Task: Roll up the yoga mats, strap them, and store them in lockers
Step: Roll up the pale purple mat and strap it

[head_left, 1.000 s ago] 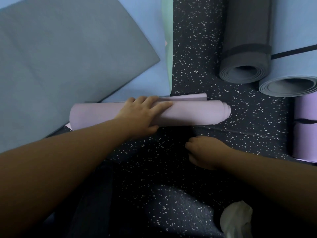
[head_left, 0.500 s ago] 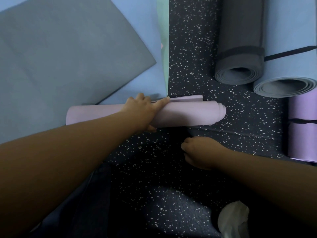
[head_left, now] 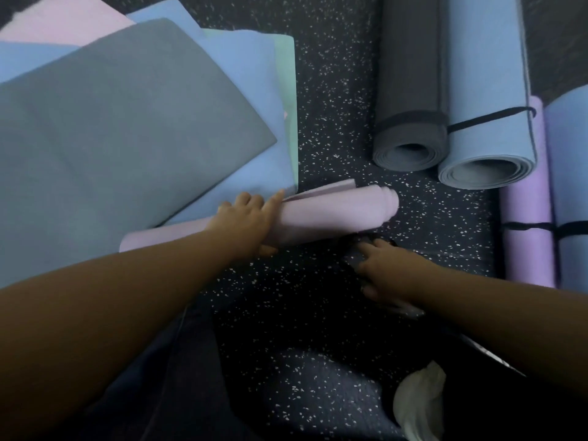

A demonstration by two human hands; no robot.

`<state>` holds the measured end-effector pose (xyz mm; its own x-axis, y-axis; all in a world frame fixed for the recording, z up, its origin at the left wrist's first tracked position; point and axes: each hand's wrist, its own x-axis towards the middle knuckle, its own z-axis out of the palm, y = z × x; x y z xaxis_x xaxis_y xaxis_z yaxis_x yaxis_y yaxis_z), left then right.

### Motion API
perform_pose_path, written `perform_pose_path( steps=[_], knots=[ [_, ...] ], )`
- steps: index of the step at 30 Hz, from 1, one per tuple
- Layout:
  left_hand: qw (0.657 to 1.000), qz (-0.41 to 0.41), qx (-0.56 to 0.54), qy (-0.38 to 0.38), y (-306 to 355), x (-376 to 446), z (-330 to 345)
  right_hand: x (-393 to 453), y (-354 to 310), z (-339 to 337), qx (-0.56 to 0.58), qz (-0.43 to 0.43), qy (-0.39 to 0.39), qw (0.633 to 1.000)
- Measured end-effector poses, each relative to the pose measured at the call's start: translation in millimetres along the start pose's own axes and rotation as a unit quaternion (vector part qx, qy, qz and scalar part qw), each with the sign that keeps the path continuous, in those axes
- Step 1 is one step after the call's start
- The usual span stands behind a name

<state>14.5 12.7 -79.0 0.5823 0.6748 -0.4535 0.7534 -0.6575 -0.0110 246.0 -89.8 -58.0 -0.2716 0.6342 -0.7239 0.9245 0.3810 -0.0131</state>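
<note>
Nearest to us, at the bottom of the view, a white cloth [head_left: 418,401] lies crumpled on the speckled floor [head_left: 324,122], just under our right forearm. Our right hand [head_left: 389,270] rests low on the floor with its fingers loosely curled over something dark; we cannot tell whether it grips a strap there, because the spot is in shadow and blurred.

Just beyond it, our left hand [head_left: 248,222] lies across the top of the pink roll [head_left: 331,213], fingers nearly straight and spread, thumb tucked against the near side, pressing it down rather than closing round it. The roll lies crosswise on the floor, its right end showing stepped layers and a loose flap sticking out behind. No strap is visible around it.

To the left, beyond the roll, a pile of flat mats is spread out: a grey mat [head_left: 121,148] on top, a blue mat [head_left: 254,90] under it, a green edge [head_left: 288,74] beside that, and a pink mat [head_left: 63,23] at the far left.

To the right, strapped rolls lie side by side, lengthwise away from us: a purple roll [head_left: 526,202] and a pale blue one at the frame edge, nearer; then a dark grey roll [head_left: 410,90] and a light blue roll [head_left: 486,90], touching, each with a black band.
</note>
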Motion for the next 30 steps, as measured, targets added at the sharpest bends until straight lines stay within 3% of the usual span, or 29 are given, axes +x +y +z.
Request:
perform_pose_path(
  steps=[2, 7, 13, 17, 20, 23, 30],
  knots=[
    [0.999, -0.027, -0.020, 0.004, -5, -10, -12, -15, 5, -12, 0.010, 0.024, 0.018, 0.999],
    [0.988, -0.085, -0.119, 0.058, -14, -37, -64, -61, 8, -71, 0.154, 0.084, 0.158, 0.972],
    [0.952, -0.119, -0.239, 0.150, -9, -74, -146, -121, -26, -144, 0.250, 0.097, 0.398, 0.878],
    [0.943, -0.119, -0.242, 0.197, 3, -104, -197, -163, -48, -182, 0.296, 0.128, 0.497, 0.805],
    [0.945, -0.096, -0.216, 0.226, 13, -125, -224, -201, -58, -198, 0.330, 0.159, 0.551, 0.750],
    [0.951, -0.074, -0.183, 0.237, 24, -149, -243, -235, -64, -197, 0.331, 0.162, 0.593, 0.716],
    [0.932, -0.068, -0.246, 0.256, 50, -205, -239, -289, -75, -162, 0.358, 0.132, 0.612, 0.692]
  ],
)
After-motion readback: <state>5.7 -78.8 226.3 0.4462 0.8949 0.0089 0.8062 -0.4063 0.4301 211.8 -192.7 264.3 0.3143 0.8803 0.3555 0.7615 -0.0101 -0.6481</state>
